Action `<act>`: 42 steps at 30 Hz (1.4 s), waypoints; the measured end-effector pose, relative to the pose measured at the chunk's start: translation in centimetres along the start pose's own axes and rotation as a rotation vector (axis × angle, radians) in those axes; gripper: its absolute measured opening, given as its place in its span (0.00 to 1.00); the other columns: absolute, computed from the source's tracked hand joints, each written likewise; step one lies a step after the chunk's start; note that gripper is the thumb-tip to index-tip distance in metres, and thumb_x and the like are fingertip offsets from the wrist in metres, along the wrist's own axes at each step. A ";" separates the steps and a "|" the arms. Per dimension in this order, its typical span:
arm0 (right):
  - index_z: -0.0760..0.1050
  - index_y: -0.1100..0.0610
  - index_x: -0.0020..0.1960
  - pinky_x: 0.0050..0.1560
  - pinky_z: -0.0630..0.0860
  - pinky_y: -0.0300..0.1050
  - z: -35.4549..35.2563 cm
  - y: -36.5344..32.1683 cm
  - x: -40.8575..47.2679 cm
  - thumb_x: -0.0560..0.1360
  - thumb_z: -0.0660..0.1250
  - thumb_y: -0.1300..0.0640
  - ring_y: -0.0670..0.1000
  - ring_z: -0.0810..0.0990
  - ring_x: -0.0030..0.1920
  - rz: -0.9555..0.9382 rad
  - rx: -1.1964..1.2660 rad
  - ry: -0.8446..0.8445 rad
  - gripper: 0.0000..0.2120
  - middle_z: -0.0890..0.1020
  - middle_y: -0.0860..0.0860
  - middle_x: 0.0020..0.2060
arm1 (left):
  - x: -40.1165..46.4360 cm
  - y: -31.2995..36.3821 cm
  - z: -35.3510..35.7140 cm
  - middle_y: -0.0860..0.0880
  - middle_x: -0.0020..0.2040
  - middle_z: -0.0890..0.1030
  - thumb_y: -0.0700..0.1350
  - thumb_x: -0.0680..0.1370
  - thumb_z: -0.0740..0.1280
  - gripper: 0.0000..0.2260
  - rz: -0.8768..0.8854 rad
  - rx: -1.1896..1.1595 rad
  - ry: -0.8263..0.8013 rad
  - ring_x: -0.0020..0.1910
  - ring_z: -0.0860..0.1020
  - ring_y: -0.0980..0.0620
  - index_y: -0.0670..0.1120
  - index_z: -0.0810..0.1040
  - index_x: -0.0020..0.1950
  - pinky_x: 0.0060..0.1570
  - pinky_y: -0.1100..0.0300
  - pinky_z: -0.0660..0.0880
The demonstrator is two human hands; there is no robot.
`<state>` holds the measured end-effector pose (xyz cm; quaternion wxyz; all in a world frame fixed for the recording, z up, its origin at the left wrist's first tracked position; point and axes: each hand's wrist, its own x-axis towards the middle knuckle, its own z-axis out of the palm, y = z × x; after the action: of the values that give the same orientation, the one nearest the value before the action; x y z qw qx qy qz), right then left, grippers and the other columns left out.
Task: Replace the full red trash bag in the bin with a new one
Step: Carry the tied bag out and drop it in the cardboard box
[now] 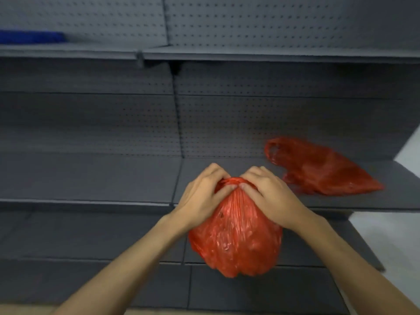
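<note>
Both hands' fingers, left hand (202,196) and right hand (270,196), pinch the full red bag's (236,242) gathered neck (long axis upright, neck uppermost).

Lighting is dim and cool, and the grey shelves (91,178) darken under each ledge while the floor (406,223) at right reads bright. Highlights glint on the full bag (236,242), and the spare bag (322,169) and a blue item (31,37) are smeared by blur. Shelf lines bow toward the frame edges.
</note>
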<state>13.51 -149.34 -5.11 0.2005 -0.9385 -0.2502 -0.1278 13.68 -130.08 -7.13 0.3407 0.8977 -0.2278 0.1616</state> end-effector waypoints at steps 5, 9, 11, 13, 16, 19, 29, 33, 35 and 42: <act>0.76 0.52 0.57 0.58 0.71 0.46 5.7 -12.4 5.9 0.81 0.55 0.49 0.46 0.73 0.53 -0.167 0.094 -0.072 0.14 0.76 0.44 0.50 | -7.8 -6.8 -11.0 0.56 0.46 0.73 0.56 0.80 0.64 0.09 -0.149 0.126 0.120 0.46 0.74 0.58 0.51 0.75 0.48 0.48 0.56 0.73; 0.77 0.53 0.56 0.58 0.71 0.46 10.7 -23.1 9.5 0.81 0.56 0.49 0.46 0.73 0.53 -0.307 0.168 -0.103 0.14 0.77 0.46 0.49 | -14.9 -11.6 -19.5 0.56 0.45 0.72 0.57 0.79 0.64 0.10 -0.271 0.221 0.217 0.44 0.75 0.58 0.51 0.75 0.47 0.46 0.57 0.73; 0.77 0.54 0.56 0.57 0.70 0.47 12.8 -28.3 11.0 0.82 0.56 0.50 0.47 0.73 0.53 -0.386 0.196 -0.122 0.13 0.77 0.47 0.49 | -18.5 -13.5 -23.4 0.57 0.45 0.72 0.57 0.79 0.64 0.10 -0.351 0.276 0.276 0.44 0.74 0.59 0.51 0.75 0.47 0.45 0.58 0.72; 0.77 0.55 0.56 0.58 0.71 0.48 14.9 -33.2 12.5 0.82 0.56 0.51 0.48 0.74 0.53 -0.458 0.219 -0.144 0.13 0.78 0.48 0.50 | -21.8 -15.2 -26.9 0.57 0.45 0.72 0.57 0.79 0.64 0.10 -0.427 0.326 0.328 0.43 0.74 0.59 0.52 0.75 0.47 0.43 0.59 0.71; 0.77 0.55 0.56 0.58 0.71 0.49 18.0 -40.0 14.4 0.82 0.56 0.51 0.49 0.74 0.53 -0.566 0.246 -0.178 0.14 0.78 0.49 0.50 | -26.5 -17.5 -31.7 0.56 0.45 0.73 0.57 0.79 0.64 0.10 -0.513 0.379 0.401 0.43 0.74 0.58 0.51 0.76 0.48 0.44 0.58 0.72; 0.77 0.55 0.55 0.57 0.71 0.49 20.9 -46.2 16.0 0.82 0.55 0.51 0.49 0.74 0.53 -0.663 0.280 -0.215 0.14 0.78 0.49 0.50 | -30.6 -19.5 -35.8 0.57 0.44 0.72 0.56 0.79 0.65 0.09 -0.592 0.423 0.459 0.43 0.74 0.60 0.52 0.76 0.47 0.42 0.60 0.71; 0.77 0.56 0.54 0.58 0.71 0.53 30.0 -62.0 23.5 0.81 0.55 0.51 0.54 0.75 0.55 -0.977 0.392 -0.342 0.14 0.79 0.52 0.51 | -39.0 -26.5 -46.7 0.54 0.42 0.74 0.53 0.78 0.68 0.08 -0.849 0.548 0.604 0.42 0.75 0.58 0.50 0.77 0.45 0.43 0.57 0.72; 0.77 0.55 0.54 0.57 0.72 0.51 33.3 -67.3 26.9 0.82 0.55 0.51 0.52 0.75 0.54 -1.073 0.475 -0.392 0.14 0.78 0.50 0.50 | -40.6 -29.6 -50.3 0.54 0.43 0.75 0.50 0.78 0.69 0.06 -0.938 0.581 0.663 0.43 0.76 0.57 0.49 0.78 0.44 0.43 0.64 0.71; 0.77 0.54 0.55 0.56 0.71 0.49 35.1 -70.1 28.2 0.82 0.55 0.51 0.51 0.74 0.55 -1.120 0.503 -0.413 0.13 0.78 0.49 0.50 | -41.7 -31.2 -51.8 0.54 0.43 0.76 0.50 0.78 0.70 0.05 -0.981 0.592 0.709 0.42 0.75 0.58 0.51 0.78 0.44 0.42 0.68 0.69; 0.76 0.54 0.57 0.58 0.71 0.49 41.2 -79.7 30.1 0.82 0.54 0.52 0.49 0.74 0.55 -1.230 0.538 -0.518 0.14 0.78 0.49 0.52 | -47.6 -36.4 -56.4 0.56 0.46 0.76 0.50 0.78 0.68 0.08 -1.145 0.492 0.845 0.46 0.76 0.59 0.47 0.81 0.50 0.49 0.57 0.77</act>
<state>3.09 -55.29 -6.52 0.2508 -0.5459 -0.7958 0.0755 -15.19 -52.98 -7.55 0.2196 0.7875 0.4675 0.3362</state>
